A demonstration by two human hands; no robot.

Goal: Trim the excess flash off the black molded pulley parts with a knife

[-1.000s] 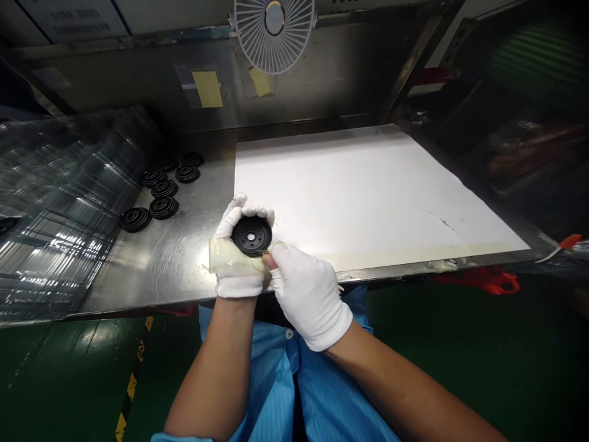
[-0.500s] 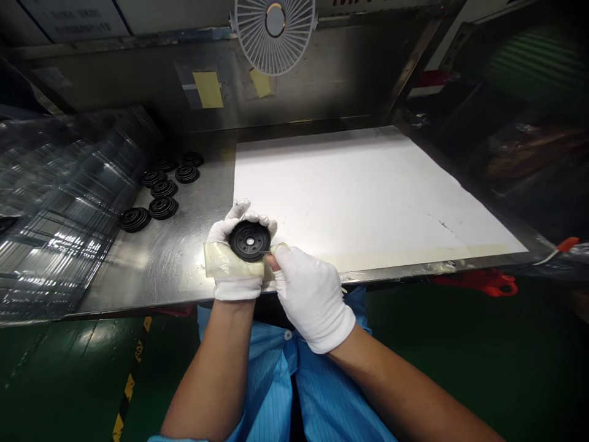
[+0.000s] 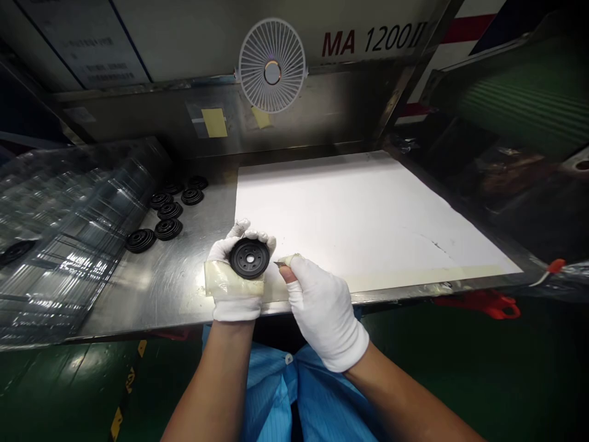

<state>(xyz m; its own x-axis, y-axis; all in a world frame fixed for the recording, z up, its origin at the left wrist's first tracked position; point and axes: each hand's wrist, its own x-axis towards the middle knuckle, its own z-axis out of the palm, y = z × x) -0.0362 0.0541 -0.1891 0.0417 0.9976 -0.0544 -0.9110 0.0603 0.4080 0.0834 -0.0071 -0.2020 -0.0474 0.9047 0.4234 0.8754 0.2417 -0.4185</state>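
A round black plastic wheel-like part point(image 3: 249, 258) with a light centre hole lies face up in my left hand point(image 3: 223, 250), its fingers curled round the far edge. That hand wears a white glove with clear yellowish tape across the palm and wrist. My gloved right hand point(image 3: 317, 293) is just to the right, pinching a small pointed blade point(image 3: 279, 264) between thumb and forefinger. The blade's tip points at the part, with a small gap between them. Most of the blade is hidden by the fingers; the thumb tip is bare.
Several similar black stepped parts point(image 3: 169, 229) stand on the metal table point(image 3: 138, 288) at the left. Beside them are clear plastic trays point(image 3: 69, 245). A white sheet point(image 3: 359, 221) covers the table's right side. A small fan point(image 3: 272, 67) hangs at the back; red-handled scissors point(image 3: 501, 304) stick out below the front edge.
My right hand has drawn back to the right, taking the blade away from the part's edge. The left hand keeps its hold. The head view has tilted up.
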